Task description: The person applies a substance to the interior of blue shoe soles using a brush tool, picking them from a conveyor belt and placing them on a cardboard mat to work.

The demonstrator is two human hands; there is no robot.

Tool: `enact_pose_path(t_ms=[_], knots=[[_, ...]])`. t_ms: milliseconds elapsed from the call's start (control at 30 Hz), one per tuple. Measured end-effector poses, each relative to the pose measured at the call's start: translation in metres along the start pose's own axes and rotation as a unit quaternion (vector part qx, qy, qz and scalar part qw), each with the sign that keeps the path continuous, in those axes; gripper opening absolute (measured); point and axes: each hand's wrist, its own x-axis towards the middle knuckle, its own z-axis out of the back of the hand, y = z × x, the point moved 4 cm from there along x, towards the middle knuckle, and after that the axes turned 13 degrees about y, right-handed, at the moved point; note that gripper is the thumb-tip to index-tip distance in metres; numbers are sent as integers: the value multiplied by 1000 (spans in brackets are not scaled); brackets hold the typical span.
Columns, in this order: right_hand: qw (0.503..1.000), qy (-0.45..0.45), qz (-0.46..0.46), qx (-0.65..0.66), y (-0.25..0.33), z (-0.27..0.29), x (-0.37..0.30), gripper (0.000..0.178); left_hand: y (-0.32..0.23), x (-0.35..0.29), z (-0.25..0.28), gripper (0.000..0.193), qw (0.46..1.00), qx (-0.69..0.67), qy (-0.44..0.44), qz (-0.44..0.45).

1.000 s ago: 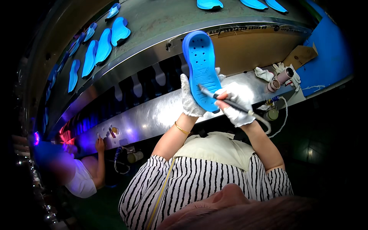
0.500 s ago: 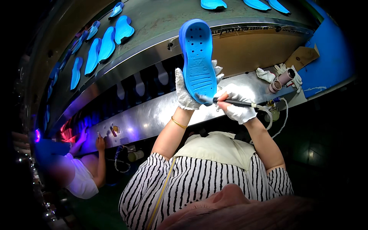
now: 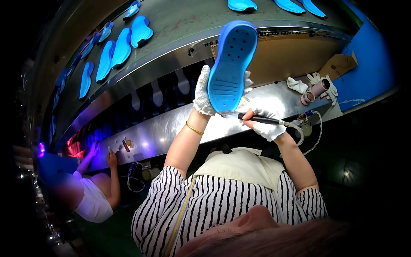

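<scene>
Maybe the blue moulded sole (image 3: 231, 73), cupped in the half-open left hand (image 3: 202, 93), tilts; the right hand (image 3: 268, 129), pinching a slim black-handled brush (image 3: 262, 119), may overpress.

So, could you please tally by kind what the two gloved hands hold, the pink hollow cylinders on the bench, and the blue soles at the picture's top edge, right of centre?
Blue shoe sole in the left hand: 1
Black-handled brush in the right hand: 1
Pink hollow cylinders: 2
Blue soles at the top edge: 3
Total: 7
</scene>
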Motion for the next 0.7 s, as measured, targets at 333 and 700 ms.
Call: enact_pose_path(t_ms=[333,700], knots=[[992,-69,-6,109,-8,0,2,8,-3,7,-3,90,998,52,-22,-3],[994,-39,11,106,13,5,-2,17,-7,7,-3,83,996,57,-51,50]])
